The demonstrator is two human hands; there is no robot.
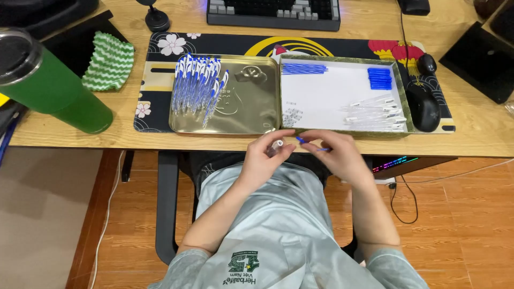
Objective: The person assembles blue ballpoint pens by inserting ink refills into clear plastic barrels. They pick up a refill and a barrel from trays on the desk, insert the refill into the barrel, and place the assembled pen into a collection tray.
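My left hand (pixel 263 157) holds a clear pen barrel (pixel 276 145) just below the desk's front edge. My right hand (pixel 335 153) pinches a thin blue refill (pixel 306 143) whose tip points toward the barrel. Directly above them, a gold metal tray (pixel 251 109) carries several finished blue-and-white pens (pixel 197 88). A white-lined box (pixel 321 99) beside it holds blue spiral refills (pixel 304 68), blue caps (pixel 379 77), clear barrels (pixel 377 115) and small springs (pixel 292 116).
A green tumbler (pixel 51 88) stands at the desk's left, next to a green-white crocheted cloth (pixel 110 63). A keyboard (pixel 274 12) lies at the back, a black mouse (pixel 424 107) at the box's right. The patterned desk mat (pixel 160 48) lies under both trays.
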